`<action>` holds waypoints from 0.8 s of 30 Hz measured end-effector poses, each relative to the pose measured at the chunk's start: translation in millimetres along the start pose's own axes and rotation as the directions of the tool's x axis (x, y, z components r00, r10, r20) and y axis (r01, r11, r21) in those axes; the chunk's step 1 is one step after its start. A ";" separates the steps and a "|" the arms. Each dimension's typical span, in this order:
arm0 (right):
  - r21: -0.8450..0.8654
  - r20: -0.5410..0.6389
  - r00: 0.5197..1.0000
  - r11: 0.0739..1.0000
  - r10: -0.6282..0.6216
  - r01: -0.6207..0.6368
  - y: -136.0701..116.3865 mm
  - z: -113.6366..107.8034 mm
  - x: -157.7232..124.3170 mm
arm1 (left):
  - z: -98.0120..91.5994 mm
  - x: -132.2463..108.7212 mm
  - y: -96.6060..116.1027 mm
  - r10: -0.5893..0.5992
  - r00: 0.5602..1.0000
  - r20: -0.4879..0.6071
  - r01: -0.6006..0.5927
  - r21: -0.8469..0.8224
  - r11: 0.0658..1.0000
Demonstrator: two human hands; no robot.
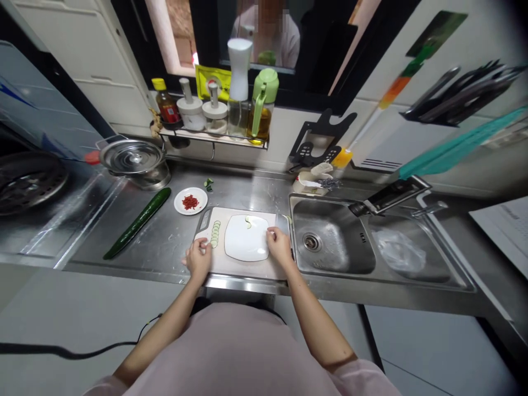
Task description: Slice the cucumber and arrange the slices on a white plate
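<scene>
1 square white plate (241, 247) lies flat on 1 cutting board (243, 269), at the edge of the steel counter (160, 258) in front of the person. Near the plate's far edge sit what look like 2 pale green slices (248, 222), touching each other. Left of the plate, on the bare board, runs 1 row of overlapping cucumber slices (215, 234), about 6, though the overlap hides an exact count.

The 2 hands are apart, on opposite sides of the plate. The left hand (198, 257) is half curled, thumb and forefinger bent toward each other, at the near end of the row; I cannot tell whether it pinches a slice. The right hand (279, 245) has its fingers bent in, fingertips at the plate's right rim; I cannot tell whether they grip it.

Beyond the board are 1 round dish (177, 203) of chopped red pieces (190, 202), 1 long whole cucumber (138, 223) lying slantwise, a few green scraps (209, 185) and 1 lidded steel pot (154, 179). Above, a rack (206, 136) carries 2 jars (191, 115), 1 yellow-capped bottle (168, 107), 1 white-topped bottle (239, 77) and 1 green-topped oil jug (264, 104). To the right are 2 sink basins (355, 245), the farther holding 1 clear plastic bag (400, 251)
</scene>
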State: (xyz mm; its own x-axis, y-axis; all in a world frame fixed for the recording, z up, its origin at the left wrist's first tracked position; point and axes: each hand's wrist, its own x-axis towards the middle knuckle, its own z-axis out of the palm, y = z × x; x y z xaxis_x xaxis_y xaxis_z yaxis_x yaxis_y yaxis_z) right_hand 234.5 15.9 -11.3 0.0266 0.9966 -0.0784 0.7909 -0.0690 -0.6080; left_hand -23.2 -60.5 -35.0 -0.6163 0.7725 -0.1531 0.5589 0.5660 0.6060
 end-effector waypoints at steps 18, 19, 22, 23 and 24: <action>0.099 0.012 0.998 0.994 -0.057 0.056 -12.9 5.4 -19.3 | 7.5 3.4 -0.7 0.056 0.998 0.041 -0.062 0.163 0.985; 0.104 0.013 0.998 0.993 -0.062 0.060 -14.0 5.2 -20.6 | 7.4 3.1 -0.2 0.064 0.997 0.036 -0.069 0.139 0.988; 0.125 0.014 0.996 0.988 -0.093 0.090 -21.0 6.0 -23.4 | 5.9 3.7 2.2 0.078 0.996 0.032 -0.080 0.059 0.995; 0.133 0.016 0.994 0.986 -0.107 0.104 -24.5 6.5 -23.7 | 5.1 4.7 3.0 0.083 0.996 0.034 -0.085 0.041 0.996; 0.142 0.020 0.992 0.983 -0.122 0.118 -28.5 7.1 -23.7 | 4.3 6.0 3.6 0.091 0.995 0.034 -0.092 0.033 0.995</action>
State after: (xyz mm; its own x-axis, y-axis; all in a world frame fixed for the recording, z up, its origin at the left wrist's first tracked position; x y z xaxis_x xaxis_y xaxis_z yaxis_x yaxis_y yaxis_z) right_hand 207.0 -6.1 2.2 -0.0820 0.9964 -0.0196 0.6939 0.0430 -0.7188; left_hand -22.5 -52.6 -37.1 -0.5437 0.8300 -0.1243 0.6313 0.5021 0.5911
